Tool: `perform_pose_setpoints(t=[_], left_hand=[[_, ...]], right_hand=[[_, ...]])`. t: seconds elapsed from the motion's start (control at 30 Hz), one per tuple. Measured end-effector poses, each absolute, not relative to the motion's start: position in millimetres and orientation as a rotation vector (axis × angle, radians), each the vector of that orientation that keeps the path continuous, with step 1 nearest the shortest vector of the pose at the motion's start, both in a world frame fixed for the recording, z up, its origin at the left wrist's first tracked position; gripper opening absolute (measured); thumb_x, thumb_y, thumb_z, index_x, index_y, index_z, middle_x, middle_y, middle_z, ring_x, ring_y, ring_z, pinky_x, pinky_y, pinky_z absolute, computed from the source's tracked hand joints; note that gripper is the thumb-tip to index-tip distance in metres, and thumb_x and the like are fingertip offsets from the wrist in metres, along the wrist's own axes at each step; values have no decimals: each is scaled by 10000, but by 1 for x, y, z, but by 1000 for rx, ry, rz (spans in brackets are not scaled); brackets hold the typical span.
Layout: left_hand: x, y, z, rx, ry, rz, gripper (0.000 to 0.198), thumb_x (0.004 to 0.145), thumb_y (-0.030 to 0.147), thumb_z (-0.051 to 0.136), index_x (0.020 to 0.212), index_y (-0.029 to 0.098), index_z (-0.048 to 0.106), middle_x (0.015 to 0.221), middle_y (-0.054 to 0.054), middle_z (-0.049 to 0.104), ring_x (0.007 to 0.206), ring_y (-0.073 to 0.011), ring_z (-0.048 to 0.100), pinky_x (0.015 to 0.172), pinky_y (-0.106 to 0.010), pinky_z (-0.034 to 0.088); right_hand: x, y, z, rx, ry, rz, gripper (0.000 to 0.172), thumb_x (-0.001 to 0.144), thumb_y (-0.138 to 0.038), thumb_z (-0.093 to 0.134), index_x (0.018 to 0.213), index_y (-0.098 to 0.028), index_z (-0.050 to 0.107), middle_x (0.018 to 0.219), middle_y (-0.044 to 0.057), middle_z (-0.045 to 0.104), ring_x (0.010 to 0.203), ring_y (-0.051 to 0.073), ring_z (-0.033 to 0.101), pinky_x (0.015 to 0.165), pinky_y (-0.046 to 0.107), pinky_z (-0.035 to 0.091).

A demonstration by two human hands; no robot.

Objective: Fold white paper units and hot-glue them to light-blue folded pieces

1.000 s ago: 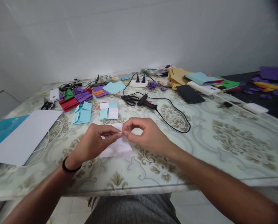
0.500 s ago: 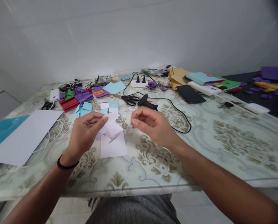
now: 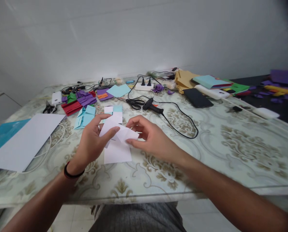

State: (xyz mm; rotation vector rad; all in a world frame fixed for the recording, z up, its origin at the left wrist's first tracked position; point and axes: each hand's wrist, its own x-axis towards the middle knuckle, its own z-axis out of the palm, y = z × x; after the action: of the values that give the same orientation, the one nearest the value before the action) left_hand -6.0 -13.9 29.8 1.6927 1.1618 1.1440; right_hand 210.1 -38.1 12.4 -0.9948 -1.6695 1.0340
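Observation:
My left hand (image 3: 93,140) pinches a folded white paper piece (image 3: 117,129) between thumb and fingers, lifted just above the table. From the right, my right hand (image 3: 150,137) holds the same piece, fingers curled at its right edge. Beneath both hands a flat white paper square (image 3: 117,153) lies on the patterned tabletop (image 3: 231,141). Just behind the hands sits a small blue-and-white folded paper block (image 3: 113,110).
Light blue folded papers (image 3: 85,116) and red, green and purple paper bits (image 3: 76,101) lie at back left. A large white sheet (image 3: 25,140) is at far left. Black scissors (image 3: 134,103), a glue gun (image 3: 152,106) with cable, a power strip (image 3: 144,86), a black phone (image 3: 197,97) and coloured paper stacks (image 3: 211,82) lie behind.
The hands parted, the left lifting the folded white piece off the square. Now my right hand has come back and taken its right edge.

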Motion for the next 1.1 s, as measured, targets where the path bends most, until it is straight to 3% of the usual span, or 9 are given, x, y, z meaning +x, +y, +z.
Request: perform_pose_setpoints(t=[0.1,0.27,0.43,0.67,0.77,0.87,1.0,1.1], left_hand=[[-7,-13,30,1694,1174,1165,490,796,408,845,1194,195,653,942,-61,759,612,-142,673,463,-200,497],[-8,-13,34,1671,1177,1144,462,817,398,825,1197,200,652,818,-36,746,570,-149,655,438,-200,472],[-8,-13,32,1631,1095,1121,438,822,403,819,1173,201,650,880,-40,736,638,-162,675,494,-220,501],[-9,-11,29,1669,1047,1007,324,885,397,760,1123,197,669,878,-27,702,691,-155,631,558,-221,492],[-10,-10,28,1674,1045,982,314,904,400,735,1131,196,662,882,-29,691,689,-158,619,552,-223,478],[-10,-11,27,1705,1045,960,290,927,394,706,1146,209,660,879,-30,683,679,-164,612,537,-228,465],[-10,-12,25,1777,1033,945,256,938,377,694,1138,218,667,936,-35,688,728,-165,622,569,-227,480],[-8,-14,24,1835,1011,900,231,959,377,668,1121,213,674,929,-34,689,736,-162,622,584,-226,490]], right_hand=[[213,-38,16,-974,-1715,1013,346,828,-176,735,1146,-272,636,1209,32,668,1083,181,655,880,301,582],[214,-38,17,-921,-1790,965,415,830,-92,653,1211,-253,683,1257,43,697,1174,188,656,913,292,577],[212,-36,15,-901,-1746,908,320,836,-103,675,1121,-237,732,1152,40,742,1033,175,701,924,318,564],[212,-33,15,-884,-1837,753,257,821,-35,644,963,-229,735,1044,28,755,980,170,704,867,300,540],[212,-33,15,-912,-1792,775,236,823,-46,647,955,-230,714,1031,25,754,976,175,702,845,299,538],[211,-34,15,-965,-1748,808,110,889,-145,673,956,-231,690,1022,30,752,953,178,703,830,305,544],[211,-35,18,-977,-1821,815,189,863,-127,694,1011,-242,715,1025,24,758,931,180,703,780,298,544],[212,-37,20,-966,-1886,780,110,895,-177,705,970,-244,750,973,23,766,881,182,702,750,307,524]])
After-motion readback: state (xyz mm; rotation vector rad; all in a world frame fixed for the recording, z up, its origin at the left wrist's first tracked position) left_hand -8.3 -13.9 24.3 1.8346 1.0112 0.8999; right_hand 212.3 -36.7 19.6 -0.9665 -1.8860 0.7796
